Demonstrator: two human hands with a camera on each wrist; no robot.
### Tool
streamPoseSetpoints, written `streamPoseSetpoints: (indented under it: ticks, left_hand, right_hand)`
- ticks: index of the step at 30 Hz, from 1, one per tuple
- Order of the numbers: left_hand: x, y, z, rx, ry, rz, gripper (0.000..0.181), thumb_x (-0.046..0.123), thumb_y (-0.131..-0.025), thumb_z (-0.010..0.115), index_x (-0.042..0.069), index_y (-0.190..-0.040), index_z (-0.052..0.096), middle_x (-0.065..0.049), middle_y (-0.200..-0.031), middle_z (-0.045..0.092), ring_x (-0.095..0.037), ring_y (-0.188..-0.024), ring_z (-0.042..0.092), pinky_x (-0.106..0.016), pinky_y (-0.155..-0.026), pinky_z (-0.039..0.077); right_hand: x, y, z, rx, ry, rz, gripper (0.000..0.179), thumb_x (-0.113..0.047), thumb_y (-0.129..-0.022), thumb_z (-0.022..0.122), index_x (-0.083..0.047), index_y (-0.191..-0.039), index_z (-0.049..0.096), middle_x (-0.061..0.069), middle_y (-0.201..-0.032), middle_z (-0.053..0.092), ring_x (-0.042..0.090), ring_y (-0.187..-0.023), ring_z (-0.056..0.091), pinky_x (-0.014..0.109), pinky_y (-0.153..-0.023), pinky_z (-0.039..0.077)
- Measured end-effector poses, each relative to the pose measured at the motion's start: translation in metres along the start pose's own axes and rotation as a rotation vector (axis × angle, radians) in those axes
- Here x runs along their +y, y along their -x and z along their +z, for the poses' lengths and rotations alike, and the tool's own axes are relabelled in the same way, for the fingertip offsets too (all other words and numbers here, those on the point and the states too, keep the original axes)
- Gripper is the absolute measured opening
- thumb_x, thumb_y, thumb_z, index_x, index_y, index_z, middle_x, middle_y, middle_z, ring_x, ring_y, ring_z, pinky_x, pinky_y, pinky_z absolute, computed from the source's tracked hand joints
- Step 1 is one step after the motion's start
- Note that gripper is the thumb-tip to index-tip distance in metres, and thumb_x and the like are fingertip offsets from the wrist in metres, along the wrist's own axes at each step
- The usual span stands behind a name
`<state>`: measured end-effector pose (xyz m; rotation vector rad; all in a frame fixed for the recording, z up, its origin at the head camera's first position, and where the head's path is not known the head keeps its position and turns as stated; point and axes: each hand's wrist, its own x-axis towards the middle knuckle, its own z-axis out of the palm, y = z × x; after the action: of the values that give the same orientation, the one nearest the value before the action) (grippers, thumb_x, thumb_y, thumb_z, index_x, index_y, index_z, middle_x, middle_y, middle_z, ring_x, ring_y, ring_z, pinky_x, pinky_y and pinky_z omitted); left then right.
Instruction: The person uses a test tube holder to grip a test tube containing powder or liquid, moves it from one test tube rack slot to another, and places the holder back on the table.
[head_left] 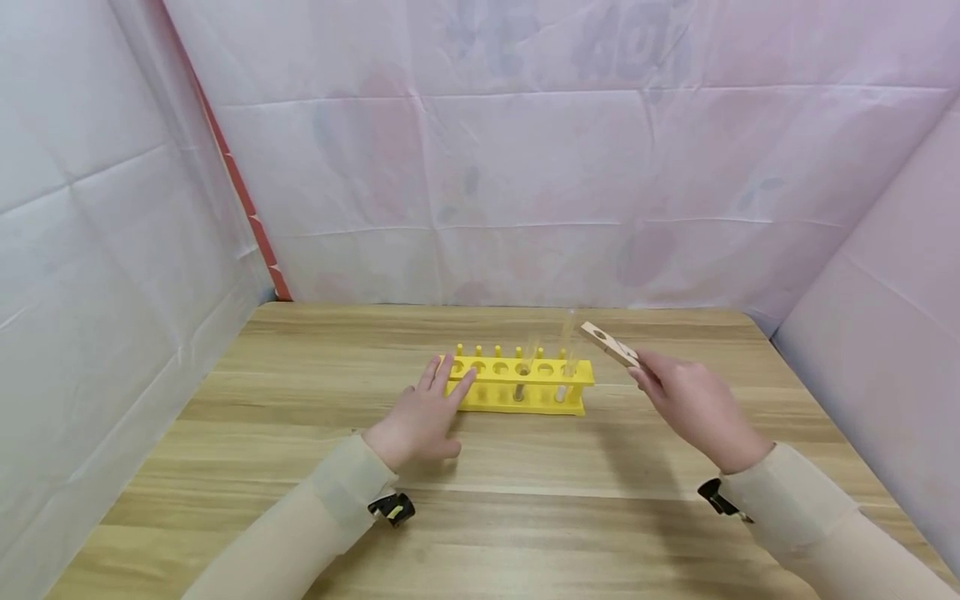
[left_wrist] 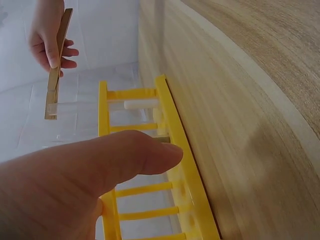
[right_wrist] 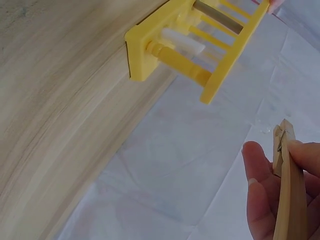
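Observation:
A yellow test tube rack stands on the wooden table. My left hand rests on the rack's left end with fingers spread; in the left wrist view its thumb lies straight across the front. My right hand grips a wooden test tube clamp, raised right of the rack. The clamp's tip is beside the upper part of a clear test tube in the rightmost hole, overlapping it in the left wrist view. That tube has white contents at its bottom. A second tube, nearer the middle, holds dark contents.
Several yellow pegs stand along the rack's back. Whitish-pink cloth hangs behind the table and on both sides. A red strip runs down the back left corner. A black strap shows at the left wrist.

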<state>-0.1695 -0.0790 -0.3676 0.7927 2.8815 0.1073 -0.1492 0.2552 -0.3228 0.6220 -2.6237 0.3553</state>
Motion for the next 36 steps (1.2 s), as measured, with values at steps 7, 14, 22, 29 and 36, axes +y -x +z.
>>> streamPoseSetpoints:
  ticks: [7, 14, 22, 29, 36]
  left_hand:
    - [-0.003, -0.001, 0.002, -0.002, -0.030, 0.010, 0.099, 0.040, -0.077, 0.070, 0.016, -0.151, 0.009, -0.022, -0.153, -0.001, -0.038, -0.139, 0.004, -0.057, -0.092, 0.040]
    - [-0.004, -0.001, 0.002, -0.016, -0.039, -0.008, 0.099, 0.042, -0.078, 0.069, 0.018, -0.152, 0.006, -0.020, -0.154, -0.006, -0.037, -0.139, 0.001, -0.056, -0.094, 0.039]
    - [-0.002, -0.001, -0.002, -0.023, -0.020, 0.003, 0.100, 0.041, -0.079, 0.069, 0.017, -0.151, 0.005, -0.021, -0.153, -0.008, -0.038, -0.139, 0.002, -0.056, -0.094, 0.039]
    - [-0.001, -0.001, 0.001, -0.031, -0.021, 0.004, 0.098, 0.041, -0.078, 0.068, 0.017, -0.152, 0.008, -0.020, -0.154, -0.005, -0.038, -0.139, 0.003, -0.056, -0.094, 0.039]
    - [-0.002, 0.003, 0.001, -0.030, -0.030, 0.001, 0.098, 0.040, -0.078, 0.068, 0.017, -0.151, 0.008, -0.021, -0.153, -0.005, -0.038, -0.139, 0.003, -0.057, -0.094, 0.039]
  right_hand:
    - [-0.003, -0.004, 0.001, -0.006, -0.002, -0.002, 0.015, -0.008, -0.089, 0.061, -0.011, -0.079, 0.050, -0.007, -0.055, 0.034, 0.007, -0.045, 0.026, 0.024, -0.043, 0.024]
    - [-0.008, -0.006, -0.002, 0.015, -0.018, -0.001, 0.008, -0.008, -0.088, 0.062, -0.008, -0.084, 0.055, -0.007, -0.055, 0.037, 0.006, -0.044, 0.027, 0.023, -0.042, 0.025]
    - [-0.011, -0.007, -0.005, 0.014, -0.025, -0.022, 0.011, -0.007, -0.088, 0.062, -0.011, -0.082, 0.054, -0.008, -0.056, 0.036, 0.005, -0.044, 0.026, 0.023, -0.043, 0.025]
    - [-0.013, -0.007, 0.000, 0.004, -0.027, -0.032, 0.015, -0.007, -0.087, 0.063, -0.012, -0.079, 0.052, -0.009, -0.056, 0.035, 0.005, -0.045, 0.026, 0.023, -0.044, 0.025]
    - [-0.017, -0.009, -0.001, -0.031, -0.043, -0.019, 0.007, -0.010, -0.089, 0.061, -0.009, -0.085, 0.056, -0.008, -0.057, 0.039, 0.007, -0.046, 0.030, 0.025, -0.044, 0.027]
